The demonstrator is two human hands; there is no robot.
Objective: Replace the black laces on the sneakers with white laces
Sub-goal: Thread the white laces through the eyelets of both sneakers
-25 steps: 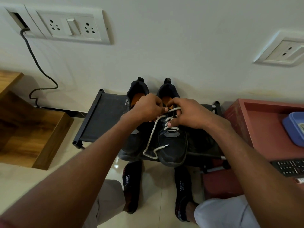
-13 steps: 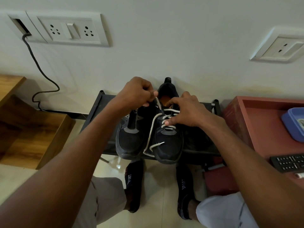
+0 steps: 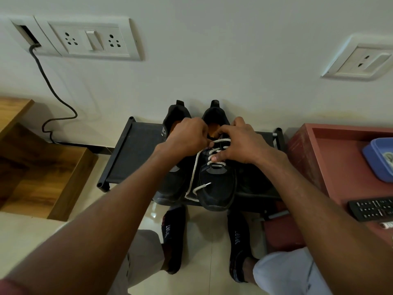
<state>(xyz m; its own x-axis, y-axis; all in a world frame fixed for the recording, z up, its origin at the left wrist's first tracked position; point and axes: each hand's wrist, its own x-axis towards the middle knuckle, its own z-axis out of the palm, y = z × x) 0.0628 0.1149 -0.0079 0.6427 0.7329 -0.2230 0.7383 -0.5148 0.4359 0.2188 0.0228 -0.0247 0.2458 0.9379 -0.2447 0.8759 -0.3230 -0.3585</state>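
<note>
Two black sneakers stand side by side on a low black rack (image 3: pixel 136 154), toes toward me. The right sneaker (image 3: pixel 219 188) carries a white lace (image 3: pixel 194 177) crossed through its eyelets; one loose end hangs down its left side to the toe. The left sneaker (image 3: pixel 174 184) shows no lace. My left hand (image 3: pixel 187 137) pinches the white lace at the top eyelets. My right hand (image 3: pixel 238 141) grips the right sneaker's upper, its thumb pressed on the crossed lace rows. The top eyelets are hidden under my fingers.
A red tray-like table (image 3: pixel 344 167) stands right with a blue box (image 3: pixel 380 158) and a black remote (image 3: pixel 372 208). Wooden steps (image 3: pixel 42 171) lie left. Wall sockets (image 3: pixel 89 39) and a black cable (image 3: pixel 53 92) are behind. My black-socked feet (image 3: pixel 174 235) rest on the tiled floor below the rack.
My left hand, raised with the lace half a second ago, has dropped back down to the top eyelets. The right hand has stayed on the sneaker.
</note>
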